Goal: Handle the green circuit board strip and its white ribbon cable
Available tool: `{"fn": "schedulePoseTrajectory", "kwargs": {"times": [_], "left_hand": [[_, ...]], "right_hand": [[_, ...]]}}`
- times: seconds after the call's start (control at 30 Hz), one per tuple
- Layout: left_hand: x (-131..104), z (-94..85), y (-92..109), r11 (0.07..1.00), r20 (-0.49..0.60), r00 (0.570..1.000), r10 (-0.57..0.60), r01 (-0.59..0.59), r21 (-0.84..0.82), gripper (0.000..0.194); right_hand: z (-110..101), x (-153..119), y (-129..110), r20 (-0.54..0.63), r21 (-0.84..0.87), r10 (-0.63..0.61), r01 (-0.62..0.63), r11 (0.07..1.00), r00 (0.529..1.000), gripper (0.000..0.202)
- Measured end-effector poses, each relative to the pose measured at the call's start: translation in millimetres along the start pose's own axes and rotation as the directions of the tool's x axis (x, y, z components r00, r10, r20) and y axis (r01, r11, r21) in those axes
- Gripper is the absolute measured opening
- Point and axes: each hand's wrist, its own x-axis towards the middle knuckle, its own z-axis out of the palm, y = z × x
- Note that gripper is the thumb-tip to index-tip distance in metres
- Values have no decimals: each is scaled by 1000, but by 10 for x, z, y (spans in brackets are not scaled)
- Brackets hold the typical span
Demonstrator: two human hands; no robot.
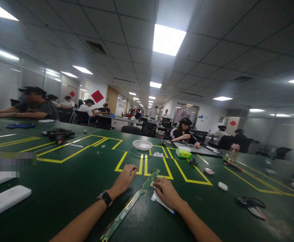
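Observation:
A long, narrow green circuit board (134, 202) lies slantwise on the green table between my two hands. My left hand (124, 180) is left of the board's far end, apart from it, with loosely bent fingers and thumb apart and nothing visible in them. On the other side, my right hand (167, 192) has its fingers curled beside the board's edge. Beneath that palm is a crumpled white tissue (159, 199) with a blue end; a bit of white shows at the fingertips. Whether those fingertips touch the board is hard to see.
Yellow tape outlines mark the table. A round white basket (142, 145) stands ahead, with a green-and-yellow pack (183, 153) to its right. A power drill (58, 134) lies far left, a white case (223, 186) right. Across the table sits a person (183, 132).

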Motion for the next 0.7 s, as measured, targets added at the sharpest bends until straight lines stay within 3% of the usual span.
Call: {"fn": "schedulePoseTrajectory", "kwargs": {"times": [0.13, 0.2, 0.27, 0.37, 0.5, 0.6, 0.7], "left_hand": [[14, -28, -93, 1000, -24, 1000, -20, 20, 11, 31], [20, -41, -120, 1000, -19, 999, -28, 28, 10, 31], [32, -63, -131, 999, -7, 999, -45, 45, -5, 32], [56, -112, -127, 993, 19, 995, -97, 98, -72, 33], [62, -157, -108, 982, 69, 990, -127, 135, -132, 33], [38, -139, -93, 990, 117, 988, -99, 110, -92, 32], [11, -95, -86, 997, 150, 986, -72, 76, -18, 30]], "right_hand": [[-49, -2, 234, -43, -114, 201, -205, 972, 979, 29], [-65, -24, 294, -52, -117, 241, -245, 962, 969, 29], [-66, -45, 243, -41, -76, 192, -194, 978, 981, 30], [-47, -54, 5, 3, 27, 22, -22, 999, 1000, 30], [-33, -37, -257, 61, 110, -160, 153, 982, 985, 32], [-45, -19, -201, 63, 73, -133, 129, 989, 989, 31], [-46, -9, -17, 20, 4, 0, 0, 1000, 1000, 31]]}}
